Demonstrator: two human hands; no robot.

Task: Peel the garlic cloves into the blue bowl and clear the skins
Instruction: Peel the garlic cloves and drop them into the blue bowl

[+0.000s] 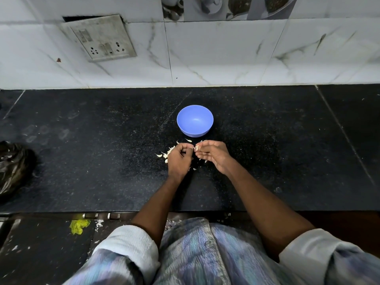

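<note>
A garlic clove [196, 148] sits pinched between both hands, left hand [179, 159] and right hand [213, 156] curled on it. Beyond them stands the blue bowl [195, 120]; skins [166, 154] litter the surface [102, 161] beneath.

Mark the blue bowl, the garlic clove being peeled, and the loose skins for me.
blue bowl [195, 120]: head view, inner wall.
garlic clove [196, 148]: head view, pale bit showing between the two hands' fingertips.
loose skins [164, 155]: head view, pile on the counter beside the left hand.

Blue bowl [195, 121] just beyond scattered skins [167, 154].
</note>
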